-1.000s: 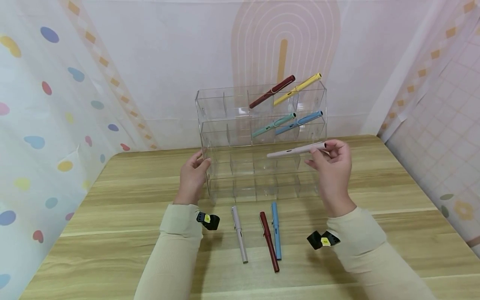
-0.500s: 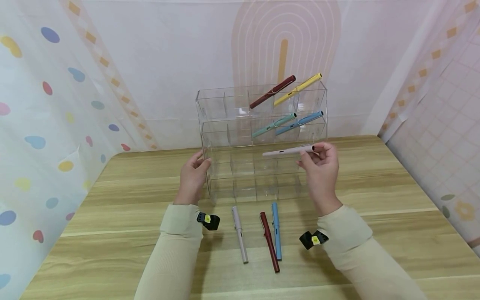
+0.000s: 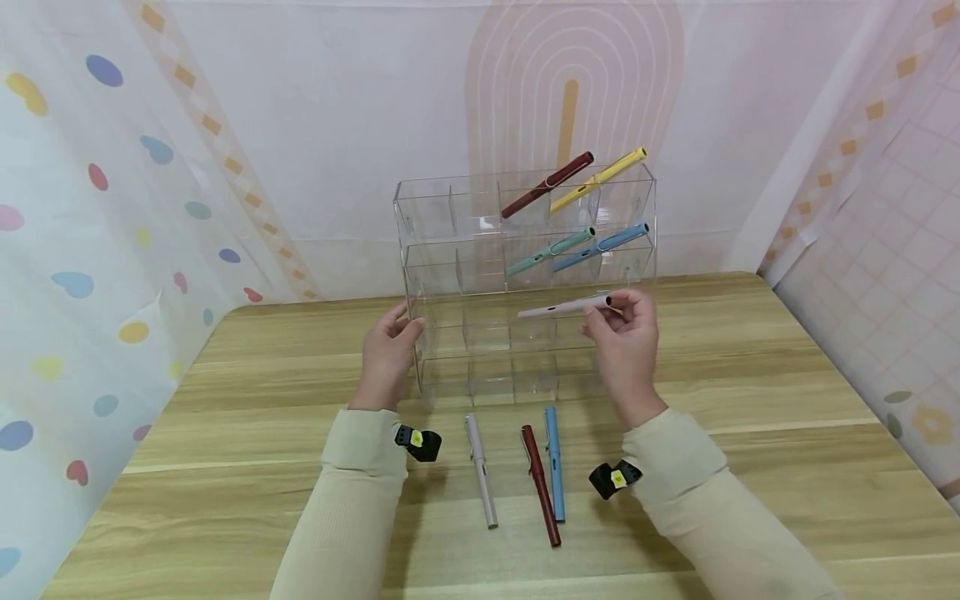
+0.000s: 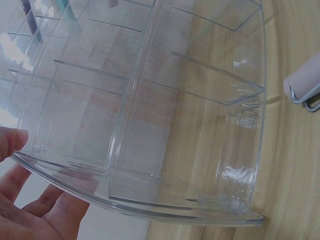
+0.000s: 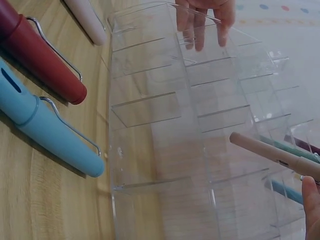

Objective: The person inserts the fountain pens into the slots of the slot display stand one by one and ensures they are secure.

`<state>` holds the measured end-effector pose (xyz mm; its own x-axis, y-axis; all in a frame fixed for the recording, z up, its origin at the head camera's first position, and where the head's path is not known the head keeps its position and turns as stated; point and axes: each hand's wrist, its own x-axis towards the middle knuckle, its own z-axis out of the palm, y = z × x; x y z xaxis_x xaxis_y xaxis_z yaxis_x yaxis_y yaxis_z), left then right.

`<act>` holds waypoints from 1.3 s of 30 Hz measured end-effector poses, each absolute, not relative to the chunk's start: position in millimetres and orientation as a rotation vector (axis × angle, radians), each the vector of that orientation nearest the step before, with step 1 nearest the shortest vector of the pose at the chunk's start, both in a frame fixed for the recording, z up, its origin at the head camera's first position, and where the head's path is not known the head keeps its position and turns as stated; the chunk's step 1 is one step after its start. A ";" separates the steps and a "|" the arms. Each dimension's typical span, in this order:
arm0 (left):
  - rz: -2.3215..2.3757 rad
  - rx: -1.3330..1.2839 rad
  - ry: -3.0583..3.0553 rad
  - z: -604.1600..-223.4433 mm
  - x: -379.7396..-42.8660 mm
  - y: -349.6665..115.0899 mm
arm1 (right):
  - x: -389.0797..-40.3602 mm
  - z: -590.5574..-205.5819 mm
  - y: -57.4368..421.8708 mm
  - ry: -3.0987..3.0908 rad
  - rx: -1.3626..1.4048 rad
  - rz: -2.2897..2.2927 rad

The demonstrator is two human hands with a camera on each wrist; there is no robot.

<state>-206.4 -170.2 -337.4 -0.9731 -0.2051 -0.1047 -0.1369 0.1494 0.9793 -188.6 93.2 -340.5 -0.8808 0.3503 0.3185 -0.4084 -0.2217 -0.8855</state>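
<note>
A clear acrylic pen rack (image 3: 491,385) with tiers of compartments stands on the table. My left hand (image 3: 388,354) grips its left side panel, thumb inside and fingers outside in the left wrist view. My right hand (image 3: 628,342) pinches a pale pinkish-grey pen (image 3: 558,308) by its capped end. That pen lies nearly level, its tip pointing left in front of the third tier. In the right wrist view the same pen (image 5: 267,151) overlaps the compartments. A dark red pen (image 3: 547,185) and a yellow pen (image 3: 597,179) lean in the top tier, a green pen (image 3: 551,252) and a blue pen (image 3: 600,247) below.
On the wooden table (image 3: 262,467) before the rack lie a pale lilac pen (image 3: 482,471), a red pen (image 3: 542,487) and a light blue pen (image 3: 555,465), the last two close together. A patterned cloth (image 3: 337,125) hangs behind.
My right hand has moved left with the pale pen, whose tip has shifted from the fourth column toward the third. The left hand stays on the rack's side.
</note>
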 end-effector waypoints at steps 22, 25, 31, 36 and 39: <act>-1.983 0.353 -2.349 -339.0 -206.4 -170.9 | -195.7 -344.2 90.0 -1.710 0.041 2.124; -1.981 0.357 -2.355 -338.5 -206.7 -171.0 | -196.8 -344.4 90.2 -1.723 0.036 2.133; -1.983 0.360 -2.355 -338.4 -206.7 -170.6 | -198.1 -343.2 89.6 -1.757 -0.004 2.121; -1.988 0.349 -2.338 -339.0 -206.9 -170.5 | -199.1 -341.8 88.8 -1.797 -0.032 2.089; -1.971 0.337 -2.346 -338.8 -206.6 -170.8 | -198.5 -340.7 89.5 -1.828 -0.048 2.086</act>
<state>-206.6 -170.8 -338.8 -0.9743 -0.2040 -0.0951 -0.1289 0.1589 0.9789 -198.5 89.5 -340.7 -0.9327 0.2923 0.2115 -0.2481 -0.0939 -0.9642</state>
